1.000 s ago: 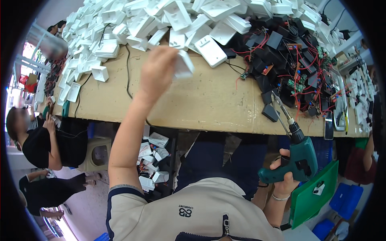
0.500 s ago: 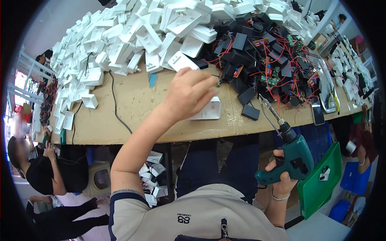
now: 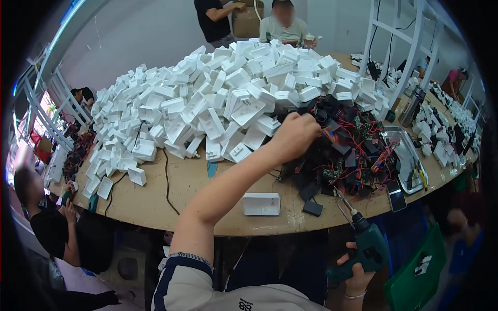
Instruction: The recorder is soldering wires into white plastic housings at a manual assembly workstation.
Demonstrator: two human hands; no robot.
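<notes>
My left hand (image 3: 296, 136) reaches over the heap of black blocks with red wires and small circuit boards (image 3: 358, 150). Its fingers are curled down into the heap's far left side, and their tips are hidden; a blurred orange piece shows beside them. Low at the right, my right hand (image 3: 358, 269) grips a green soldering gun (image 3: 365, 246) by its handle. The metal tip and thin side tube point up toward the heap's near edge. On the table in front of me lies one open white plastic casing (image 3: 261, 204). A black block (image 3: 312, 208) sits right of it.
A large mound of white casings (image 3: 207, 103) covers the table's far side. To the right are a metal tray (image 3: 404, 155) with tools, a phone (image 3: 396, 197) and a steel flask (image 3: 412, 106). A green bin (image 3: 417, 269) stands below the edge. Co-workers sit and stand around.
My left hand has moved from above the white casing, away and to the right, onto the black heap. The view has tilted up. My right hand still holds the soldering gun.
</notes>
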